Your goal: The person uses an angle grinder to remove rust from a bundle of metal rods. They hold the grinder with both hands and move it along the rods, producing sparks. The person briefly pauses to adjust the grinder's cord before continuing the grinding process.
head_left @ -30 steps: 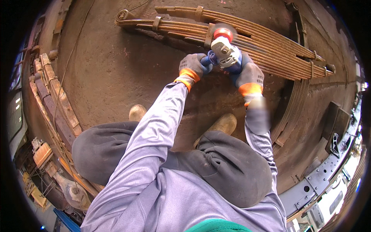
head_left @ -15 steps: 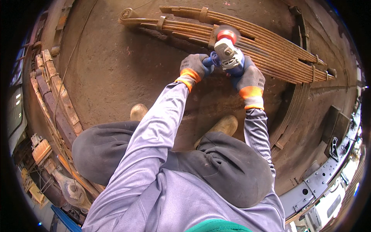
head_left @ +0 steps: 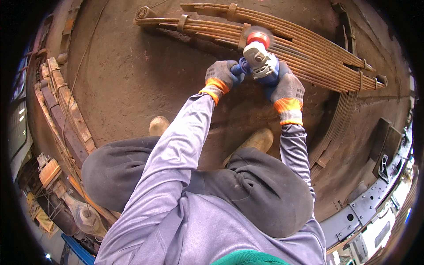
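Both my hands, in grey gloves with orange cuffs, grip a blue and white angle grinder (head_left: 261,59). My left hand (head_left: 219,74) is closed round its blue side handle. Its body is wrapped by my right hand (head_left: 288,85), whose fingers are partly hidden under the tool. The red head of the grinder carries a blurred, spinning disc or brush, held over a rusty leaf spring (head_left: 318,62) near one of its clamps. Whether it touches the steel I cannot tell. Beyond that lies a second leaf spring (head_left: 207,9), close alongside.
More leaf springs (head_left: 338,117) lie to the right under the worked one. At the far right runs a grey drilled steel beam (head_left: 353,216). Rusty bars (head_left: 66,106) and an axle-like part (head_left: 84,216) lie on the left. My boots (head_left: 256,143) rest on the brown floor.
The view has shifted very slightly, so the springs sit a little higher. Both hands keep their grip on the angle grinder, and its disc still spins at nearly the same spot.
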The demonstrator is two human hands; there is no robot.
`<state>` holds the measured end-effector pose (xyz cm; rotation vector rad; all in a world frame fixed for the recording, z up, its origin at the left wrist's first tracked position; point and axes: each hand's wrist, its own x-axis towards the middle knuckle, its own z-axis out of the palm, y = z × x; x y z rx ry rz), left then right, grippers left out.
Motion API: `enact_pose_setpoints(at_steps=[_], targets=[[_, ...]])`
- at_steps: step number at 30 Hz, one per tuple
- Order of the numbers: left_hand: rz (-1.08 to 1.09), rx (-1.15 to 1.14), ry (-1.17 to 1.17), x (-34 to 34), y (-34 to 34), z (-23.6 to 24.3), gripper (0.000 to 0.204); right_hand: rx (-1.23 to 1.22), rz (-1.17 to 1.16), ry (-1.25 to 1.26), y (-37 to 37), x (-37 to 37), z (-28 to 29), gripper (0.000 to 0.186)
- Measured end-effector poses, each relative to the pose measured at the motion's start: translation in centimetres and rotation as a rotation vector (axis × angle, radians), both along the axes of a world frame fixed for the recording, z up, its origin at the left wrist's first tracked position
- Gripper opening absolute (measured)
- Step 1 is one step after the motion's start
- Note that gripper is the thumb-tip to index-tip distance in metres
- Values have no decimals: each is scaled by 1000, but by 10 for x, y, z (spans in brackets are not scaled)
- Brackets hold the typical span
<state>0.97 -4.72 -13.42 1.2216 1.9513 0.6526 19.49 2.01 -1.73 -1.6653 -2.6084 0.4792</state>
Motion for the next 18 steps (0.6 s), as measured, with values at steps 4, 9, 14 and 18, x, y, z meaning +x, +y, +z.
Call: enact_pose_setpoints(at_steps=[4,9,14,18], targets=[[-9,21,27,-2,-3,-3,23,10,-22,23,-3,0,-5,59],[-4,10,-14,2,-3,-1,23,11,-42,13,-5,2,-2,64],[-8,8,30,1,5,6,22,-4,-46,-3,2,-1,1,61],[0,-44,74,-3,-1,5,21,-19,-36,47,1,0,-5,59]])
